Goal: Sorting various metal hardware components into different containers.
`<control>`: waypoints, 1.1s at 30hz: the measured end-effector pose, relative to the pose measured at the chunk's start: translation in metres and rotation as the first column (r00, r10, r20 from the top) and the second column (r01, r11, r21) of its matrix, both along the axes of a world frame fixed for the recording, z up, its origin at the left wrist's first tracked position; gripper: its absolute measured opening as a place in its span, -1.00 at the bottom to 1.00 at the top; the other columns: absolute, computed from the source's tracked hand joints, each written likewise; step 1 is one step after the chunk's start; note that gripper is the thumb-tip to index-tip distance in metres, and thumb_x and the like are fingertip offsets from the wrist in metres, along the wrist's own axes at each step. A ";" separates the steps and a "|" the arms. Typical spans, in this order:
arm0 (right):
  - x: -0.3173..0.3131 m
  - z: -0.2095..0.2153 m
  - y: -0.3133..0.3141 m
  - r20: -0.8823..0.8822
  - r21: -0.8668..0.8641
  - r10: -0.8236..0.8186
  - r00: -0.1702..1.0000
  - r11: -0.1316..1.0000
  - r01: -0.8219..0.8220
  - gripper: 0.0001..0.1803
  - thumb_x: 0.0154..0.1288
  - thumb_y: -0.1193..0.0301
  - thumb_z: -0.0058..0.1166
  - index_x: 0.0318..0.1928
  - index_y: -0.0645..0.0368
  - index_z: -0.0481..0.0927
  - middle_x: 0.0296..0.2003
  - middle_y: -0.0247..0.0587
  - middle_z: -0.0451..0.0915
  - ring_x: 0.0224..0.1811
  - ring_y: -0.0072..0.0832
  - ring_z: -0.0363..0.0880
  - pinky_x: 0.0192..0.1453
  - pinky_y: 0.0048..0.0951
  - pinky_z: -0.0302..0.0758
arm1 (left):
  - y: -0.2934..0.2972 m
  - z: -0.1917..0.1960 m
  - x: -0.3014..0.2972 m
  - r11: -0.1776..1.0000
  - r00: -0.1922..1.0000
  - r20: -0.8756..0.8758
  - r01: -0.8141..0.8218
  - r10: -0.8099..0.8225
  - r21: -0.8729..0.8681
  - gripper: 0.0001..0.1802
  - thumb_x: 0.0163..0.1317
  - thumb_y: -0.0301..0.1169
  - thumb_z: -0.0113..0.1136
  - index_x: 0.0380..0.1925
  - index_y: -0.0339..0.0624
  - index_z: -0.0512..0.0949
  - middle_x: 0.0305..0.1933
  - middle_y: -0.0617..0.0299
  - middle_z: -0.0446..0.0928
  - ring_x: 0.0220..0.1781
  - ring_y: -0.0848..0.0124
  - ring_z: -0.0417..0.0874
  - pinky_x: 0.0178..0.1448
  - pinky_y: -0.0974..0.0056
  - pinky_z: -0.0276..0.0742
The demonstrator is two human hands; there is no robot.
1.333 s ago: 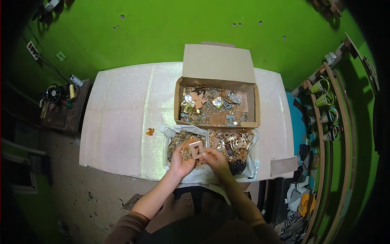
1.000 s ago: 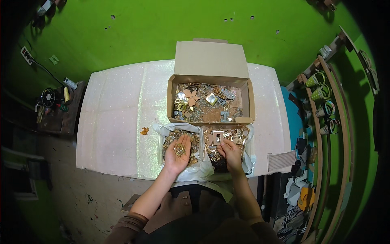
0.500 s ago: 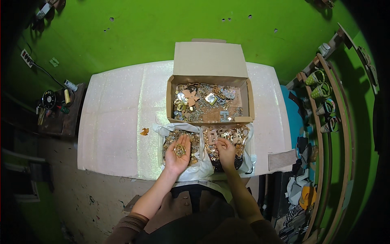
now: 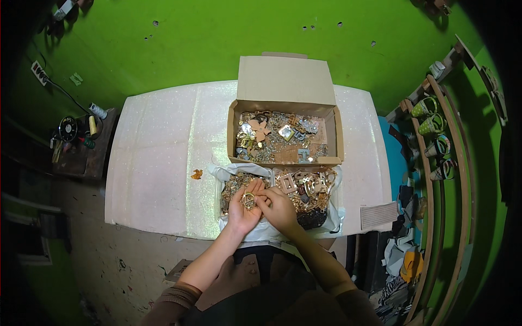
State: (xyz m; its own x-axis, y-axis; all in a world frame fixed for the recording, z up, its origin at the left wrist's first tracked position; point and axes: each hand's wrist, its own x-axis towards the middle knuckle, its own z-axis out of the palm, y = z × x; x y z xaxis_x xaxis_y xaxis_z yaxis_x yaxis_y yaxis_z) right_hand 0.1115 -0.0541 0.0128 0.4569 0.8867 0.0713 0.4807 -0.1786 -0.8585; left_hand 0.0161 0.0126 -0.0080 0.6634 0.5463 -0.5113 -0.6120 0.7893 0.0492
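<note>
Palm up, my left hand (image 4: pixel 243 220) cups several round gold-coloured metal pieces (image 4: pixel 249 201), like rings or round buckles. My right hand (image 4: pixel 281 211) reaches across to that palm, its thumb and fingertips pinched at the edge of the pieces; what it grips is too small to make out. Below my left hand lies a plastic-lined tray of small metal fittings (image 4: pixel 234 182). The tray at right holds gold-coloured buckles and chain (image 4: pixel 321 187), a pale square buckle (image 4: pixel 288 183) and a black beaded heap (image 4: pixel 312 219). My hands partly hide both trays.
Behind the trays stands an open cardboard box (image 4: pixel 338 133) of mixed metal fittings. An orange-brown piece (image 4: pixel 197 174) lies on the white shimmering table cover (image 4: pixel 147 163). A ribbed grey piece (image 4: pixel 379 215) is at the right edge. Sandals (image 4: pixel 430 124) hang on a rack at right.
My right hand has moved left from the right tray to my left palm. The pale square buckle it was touching now lies in the tray. The view has shifted slightly.
</note>
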 end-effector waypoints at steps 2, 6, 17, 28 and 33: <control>-0.001 -0.003 0.001 0.079 -0.029 0.000 0.997 1.000 0.002 -0.80 0.06 0.36 0.13 -0.33 0.21 0.59 -0.45 -0.15 0.50 -0.46 -0.34 0.51 -0.37 -0.40 0.43 | -0.002 0.005 0.002 1.000 0.999 -0.042 0.014 -0.014 -0.004 -0.55 0.33 -0.26 -0.31 0.12 -0.31 0.23 0.21 0.09 0.26 0.30 0.31 0.19 0.34 0.15 0.11; -0.002 -0.002 0.003 0.073 -0.123 0.045 0.996 0.992 -0.035 -0.78 0.03 0.31 0.16 -0.36 0.21 0.59 -0.45 -0.13 0.50 -0.46 -0.25 0.52 -0.37 -0.33 0.44 | -0.003 0.001 0.000 0.999 0.997 -0.073 0.031 -0.030 0.020 -0.54 0.33 -0.25 -0.30 0.12 -0.31 0.23 0.21 0.08 0.26 0.28 0.29 0.21 0.35 0.12 0.09; -0.001 0.021 -0.001 -0.046 -0.009 0.049 0.998 0.999 -0.050 -0.82 -0.01 0.38 0.18 -0.43 0.23 0.54 -0.48 -0.15 0.50 -0.48 -0.25 0.51 -0.41 -0.35 0.42 | -0.001 -0.007 0.002 0.999 0.999 -0.007 0.034 -0.034 -0.020 -0.56 0.32 -0.24 -0.29 0.08 -0.31 0.27 0.17 0.06 0.30 0.22 0.27 0.29 0.29 0.15 0.19; 0.007 0.029 -0.003 0.281 0.173 0.002 0.960 0.983 -0.053 -0.87 0.03 0.38 0.12 -0.43 0.16 0.51 -0.50 -0.23 0.46 -0.45 -0.25 0.48 -0.38 -0.33 0.43 | -0.001 -0.012 0.001 0.998 0.996 0.069 0.051 -0.049 -0.036 -0.62 0.33 -0.26 -0.28 -0.06 -0.30 0.40 0.03 0.09 0.42 0.11 0.32 0.41 0.21 0.23 0.32; 0.008 0.027 -0.002 0.246 0.293 0.013 0.969 0.952 -0.087 -0.87 0.02 0.47 0.15 -0.37 0.22 0.54 -0.45 -0.18 0.49 -0.45 -0.32 0.51 -0.37 -0.42 0.44 | -0.003 -0.008 0.001 0.998 0.997 0.062 0.048 -0.046 -0.036 -0.61 0.34 -0.26 -0.29 -0.05 -0.30 0.39 0.04 0.10 0.42 0.11 0.33 0.41 0.19 0.24 0.35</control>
State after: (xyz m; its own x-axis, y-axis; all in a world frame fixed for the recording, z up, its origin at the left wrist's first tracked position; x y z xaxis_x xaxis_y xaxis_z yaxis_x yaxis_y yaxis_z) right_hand 0.1197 -0.0563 0.0394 0.3492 0.8284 0.4379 0.6791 0.0982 -0.7275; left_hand 0.0173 0.0099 -0.0155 0.7187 0.4953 -0.4881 -0.5753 0.8178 -0.0172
